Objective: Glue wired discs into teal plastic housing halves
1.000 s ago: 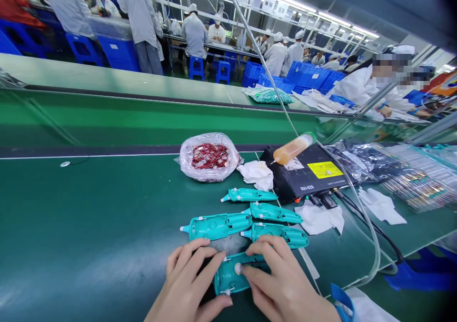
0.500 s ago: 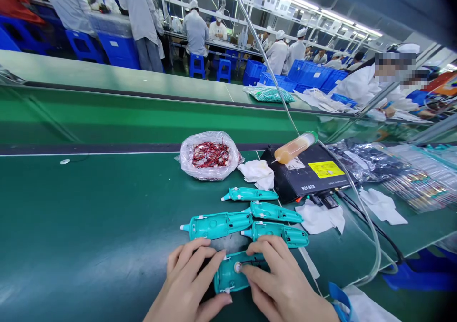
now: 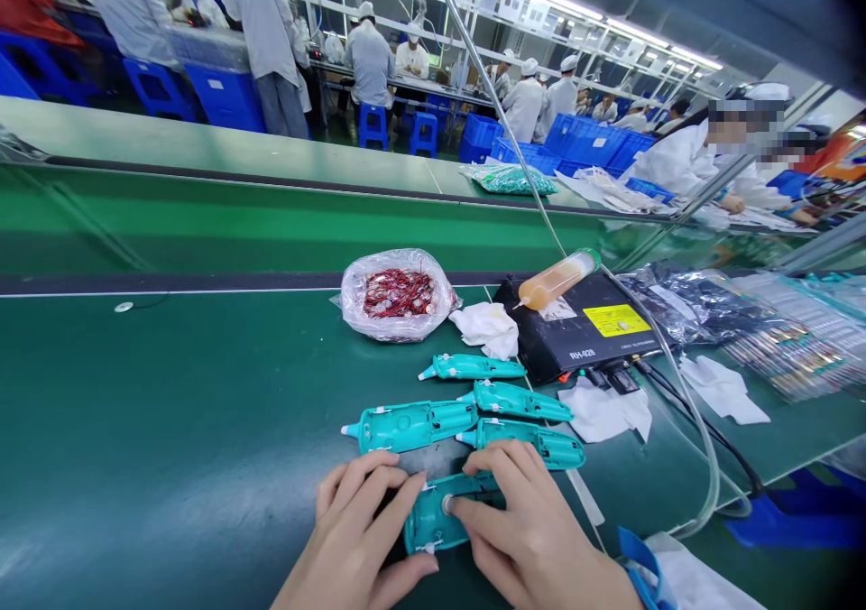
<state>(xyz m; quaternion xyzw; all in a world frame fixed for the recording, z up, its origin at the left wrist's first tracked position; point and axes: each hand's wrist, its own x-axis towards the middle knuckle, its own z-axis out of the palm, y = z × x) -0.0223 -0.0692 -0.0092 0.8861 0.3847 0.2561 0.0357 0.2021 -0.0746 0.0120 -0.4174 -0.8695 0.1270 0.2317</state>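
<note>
Black box [image 3: 575,344] — RH-928 — beyond the teal housing [image 3: 429,524]

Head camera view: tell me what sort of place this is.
Most likely a factory electronics assembly line. A long green assembly bench holds rows of teal plastic housings and a bag of red-wired parts, and workers in white coats and caps stand at further benches.

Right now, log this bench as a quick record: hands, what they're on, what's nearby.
left hand: on teal housing
right hand: on same housing, finger at metal disc
nearby: four more housings, laid side by side on green belt
beyond: bag of red-wired discs; black RH-928 unit with syringe of amber paste on it
</note>
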